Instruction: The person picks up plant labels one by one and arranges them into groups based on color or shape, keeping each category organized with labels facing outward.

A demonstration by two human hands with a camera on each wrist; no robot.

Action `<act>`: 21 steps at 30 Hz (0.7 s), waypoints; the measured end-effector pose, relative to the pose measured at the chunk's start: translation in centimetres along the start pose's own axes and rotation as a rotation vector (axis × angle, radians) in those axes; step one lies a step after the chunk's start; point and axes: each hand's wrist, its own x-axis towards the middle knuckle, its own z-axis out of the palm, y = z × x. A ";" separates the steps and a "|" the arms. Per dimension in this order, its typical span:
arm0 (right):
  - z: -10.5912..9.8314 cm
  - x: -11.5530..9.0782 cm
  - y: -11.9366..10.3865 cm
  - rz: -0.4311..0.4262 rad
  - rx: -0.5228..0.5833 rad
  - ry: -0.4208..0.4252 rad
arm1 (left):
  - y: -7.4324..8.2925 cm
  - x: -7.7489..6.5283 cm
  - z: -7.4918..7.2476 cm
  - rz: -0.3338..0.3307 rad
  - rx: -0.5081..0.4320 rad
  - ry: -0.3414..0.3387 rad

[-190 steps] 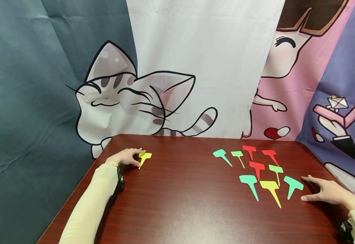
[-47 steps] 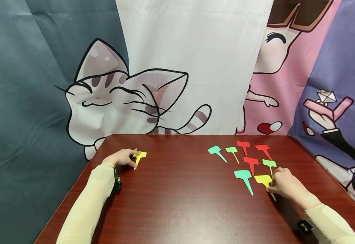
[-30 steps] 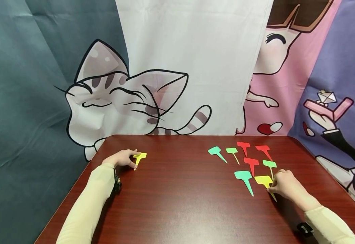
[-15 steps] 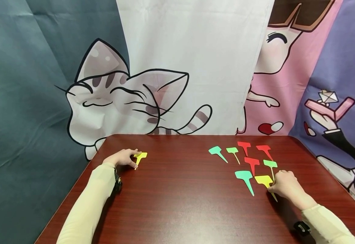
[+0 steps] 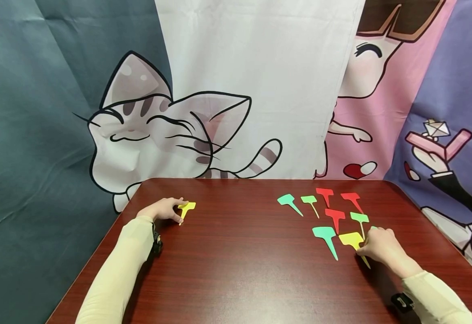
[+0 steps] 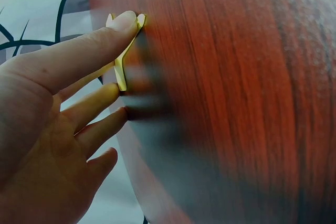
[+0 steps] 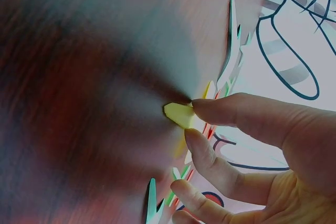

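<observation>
At the table's left, my left hand (image 5: 162, 209) has its thumb and fingertips around a yellow T-shaped plant label (image 5: 189, 206); in the left wrist view the thumb lies across this label (image 6: 120, 74). On the right, my right hand (image 5: 383, 246) pinches the stem of a second yellow plant label (image 5: 350, 238) between thumb and index finger. Its stem tip (image 5: 366, 262) shows below the fingers, and the right wrist view has a yellow part (image 7: 177, 115) between them. Beside it lie a teal label (image 5: 325, 233) and a light green label (image 5: 359, 218).
Farther back are red labels (image 5: 334, 215) (image 5: 325, 192) (image 5: 351, 196), a small green label (image 5: 308, 199) and a teal label (image 5: 286, 200). A teal corner (image 5: 373, 227) peeks out behind the right hand. Printed cloth (image 5: 268, 67) hangs behind the brown table (image 5: 236, 270).
From the table's right side, my right hand has moved left onto the yellow label and now covers most of the rightmost teal label. My left hand stays at its label. The head view shifted slightly.
</observation>
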 end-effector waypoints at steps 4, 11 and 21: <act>-0.1 0.0 0.1 0.010 0.007 -0.009 | 0.1 0.0 0.0 -0.002 -0.001 -0.003; -0.3 0.1 0.1 0.036 0.023 -0.035 | 0.2 -0.1 -0.1 0.003 0.004 0.001; -0.1 -0.4 0.0 0.028 0.026 -0.023 | 0.1 -0.1 -0.1 0.003 0.006 -0.003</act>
